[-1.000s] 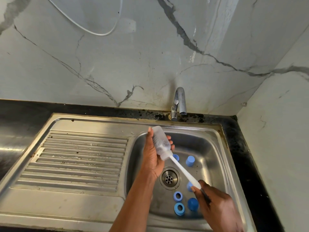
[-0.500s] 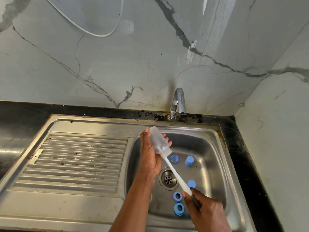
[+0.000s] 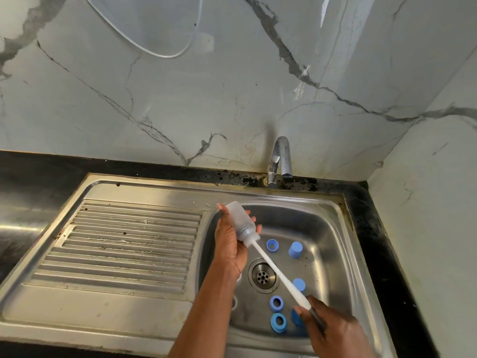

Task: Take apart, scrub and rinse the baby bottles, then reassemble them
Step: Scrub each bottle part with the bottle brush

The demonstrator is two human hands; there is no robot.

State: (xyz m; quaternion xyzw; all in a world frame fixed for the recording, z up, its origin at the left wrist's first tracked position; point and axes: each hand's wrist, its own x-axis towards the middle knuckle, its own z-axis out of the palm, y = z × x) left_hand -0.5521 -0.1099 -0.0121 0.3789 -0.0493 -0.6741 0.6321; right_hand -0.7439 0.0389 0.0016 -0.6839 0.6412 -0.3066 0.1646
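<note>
Gripping the clear baby bottle with fingers curled round its body, the left hand held it tilted over the sink basin, its mouth pointing down toward the right hand. The bottle brush ran from that mouth, where white bristles showed, to the right hand, whose thumb and fingers pinched the dark end of the handle. One bottle and one brush were in view. Three blue rings lay on the basin floor: one ring just right of the bottle's mouth, a second ring and a third ring just left of the right hand. Three blue caps lay there too: one cap right of the bottle's mouth, another cap just beyond the right hand's fingertips, and a last cap partly hidden by that thumb
</note>
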